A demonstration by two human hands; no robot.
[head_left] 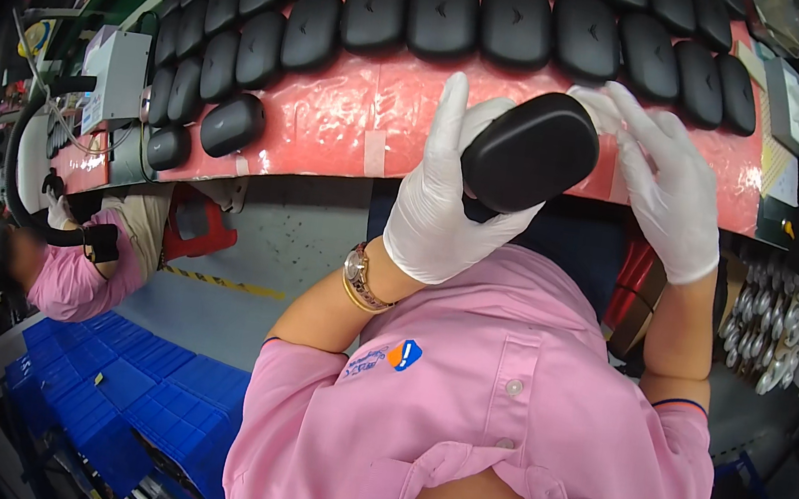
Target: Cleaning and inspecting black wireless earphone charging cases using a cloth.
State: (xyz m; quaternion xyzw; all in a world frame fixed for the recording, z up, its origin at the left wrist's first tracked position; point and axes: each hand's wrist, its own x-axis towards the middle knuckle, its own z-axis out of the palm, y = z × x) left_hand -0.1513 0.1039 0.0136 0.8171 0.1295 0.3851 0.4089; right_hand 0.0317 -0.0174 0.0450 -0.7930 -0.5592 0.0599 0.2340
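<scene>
A smooth black oval case (pixel 533 153) is tilted up above the table's near edge, with my white-gloved left hand (pixel 437 209) wrapped around its left side and lower end. Just right of the case is my right hand (pixel 674 195), also gloved in white. Its fingers are apart and curve toward the case, and I see nothing held in them. Whether its fingertips touch the case I cannot tell. Beyond both hands, rows of similar black cases (pixel 443 15) lie on the pink plastic-covered table (pixel 325 129).
A grey box (pixel 117 79) with cables stands at the table's left. At the right end is a tissue box (pixel 792 107). Another person (pixel 87 259) in pink works at far left. Blue bins (pixel 139 387) and a red stool (pixel 201 226) are on the floor at left.
</scene>
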